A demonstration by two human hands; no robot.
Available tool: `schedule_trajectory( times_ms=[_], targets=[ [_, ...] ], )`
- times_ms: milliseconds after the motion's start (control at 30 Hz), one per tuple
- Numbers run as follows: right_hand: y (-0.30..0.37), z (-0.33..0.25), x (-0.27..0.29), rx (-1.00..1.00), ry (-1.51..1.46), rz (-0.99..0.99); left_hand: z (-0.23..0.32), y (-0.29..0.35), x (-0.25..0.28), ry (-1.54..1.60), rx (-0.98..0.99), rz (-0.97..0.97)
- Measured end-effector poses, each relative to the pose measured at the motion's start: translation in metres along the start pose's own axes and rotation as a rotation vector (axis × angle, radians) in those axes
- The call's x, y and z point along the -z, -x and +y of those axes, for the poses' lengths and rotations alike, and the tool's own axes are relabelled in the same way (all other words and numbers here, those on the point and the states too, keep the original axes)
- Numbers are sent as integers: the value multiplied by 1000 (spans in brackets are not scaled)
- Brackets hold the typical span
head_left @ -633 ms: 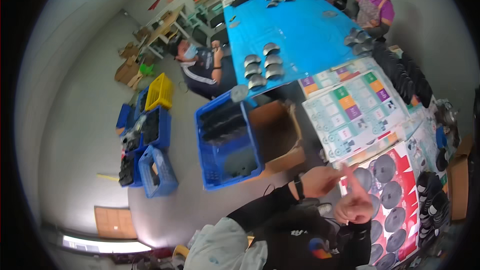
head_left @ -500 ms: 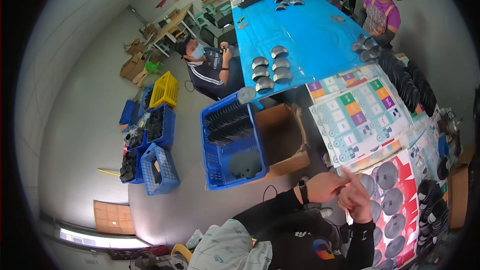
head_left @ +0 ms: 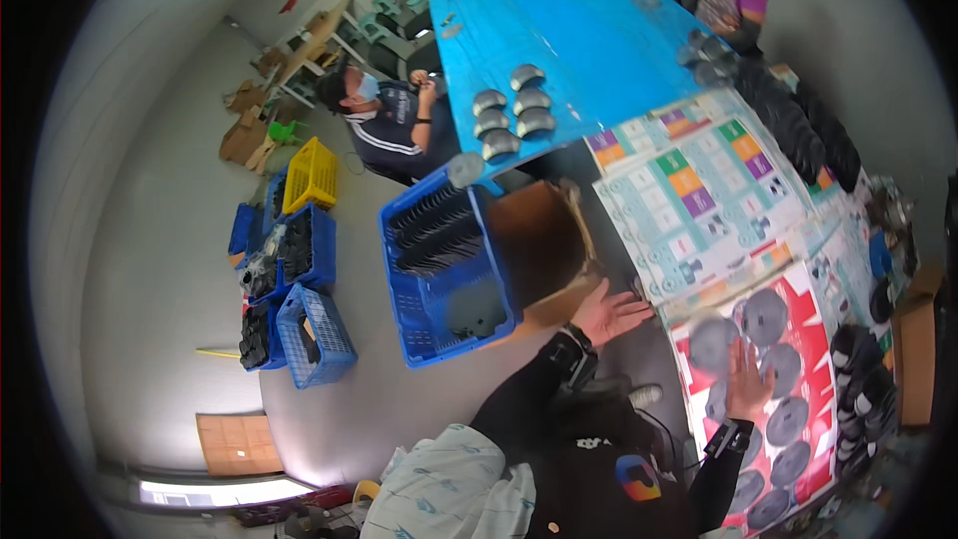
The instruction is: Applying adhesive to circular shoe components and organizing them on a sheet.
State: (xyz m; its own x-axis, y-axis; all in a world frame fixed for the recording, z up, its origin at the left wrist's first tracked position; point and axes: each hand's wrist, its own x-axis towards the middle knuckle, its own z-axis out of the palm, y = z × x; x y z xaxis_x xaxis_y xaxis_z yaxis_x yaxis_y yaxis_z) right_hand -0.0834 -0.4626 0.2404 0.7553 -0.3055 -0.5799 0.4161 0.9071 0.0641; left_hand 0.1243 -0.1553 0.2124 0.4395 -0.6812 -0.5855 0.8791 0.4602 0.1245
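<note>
One long table (head_left: 589,50), covered in smooth, glossy blue sheeting, stretches away ahead. Next in size are a blue plastic crate (head_left: 424,301) with perforated walls, holding nested rows of thin, black, curved pieces (head_left: 439,245), and beside it a matte brown cardboard box (head_left: 559,309). Flat printed sheets (head_left: 699,210) lie to their right; nearer the person lies a red-and-white sheet (head_left: 813,354). Smaller still, the left hand (head_left: 607,316) hangs between box and red-and-white sheet, palm up, fingers spread wide, empty. The right hand (head_left: 746,386) reaches over that sheet with its fingers extended and slightly parted, gripping nothing; whether they touch anything beneath, I cannot tell. Round grey discs (head_left: 765,317), dull-surfaced, lie in rough columns on the red-and-white sheet, around the right hand; one beside its fingertips is blurred. Arched grey shells (head_left: 534,122) with a soft sheen stand on the blue sheeting.
</note>
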Motion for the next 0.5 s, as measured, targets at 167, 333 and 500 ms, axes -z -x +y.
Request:
schedule_trajectory(
  times_ms=[167,333,500],
  targets=[
    [18,-59,87,-25,1015,-102,-62,-86,26,-997,149,257],
    [15,-76,131,202,1406,358,-90,-160,42,-2007,-503,224],
    [34,-121,164,509,1564,647,-144,-212,4,-2225,-730,176]
  ],
)
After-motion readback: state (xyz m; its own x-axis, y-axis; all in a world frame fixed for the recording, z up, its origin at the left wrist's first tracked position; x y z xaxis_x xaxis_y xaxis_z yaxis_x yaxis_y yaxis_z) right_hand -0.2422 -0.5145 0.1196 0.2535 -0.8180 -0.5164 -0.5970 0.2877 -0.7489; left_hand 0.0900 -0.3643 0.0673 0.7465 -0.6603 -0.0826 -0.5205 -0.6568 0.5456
